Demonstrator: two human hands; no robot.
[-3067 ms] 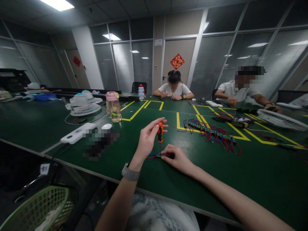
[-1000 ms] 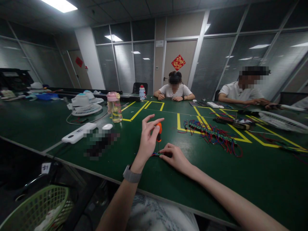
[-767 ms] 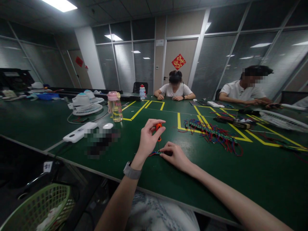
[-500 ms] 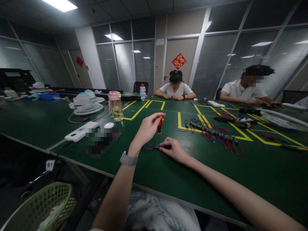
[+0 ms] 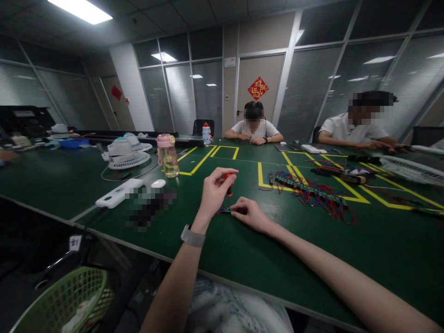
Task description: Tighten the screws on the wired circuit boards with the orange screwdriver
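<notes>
My left hand, with a watch on the wrist, pinches the top of a small orange-handled screwdriver that stands upright. Its tip rests on a small green part with red and blue wires lying on the green table. My right hand presses that part down against the table, fingers curled over its right end.
A heap of similar green parts with red and blue wires lies to the right inside yellow tape lines. A pink-capped bottle, white fans and a power strip sit left. Two people sit across. A green basket stands on the floor.
My left fingers have opened and closed again around the screwdriver's top, turning it. The right hand has stayed on the part. The view has shifted slightly.
</notes>
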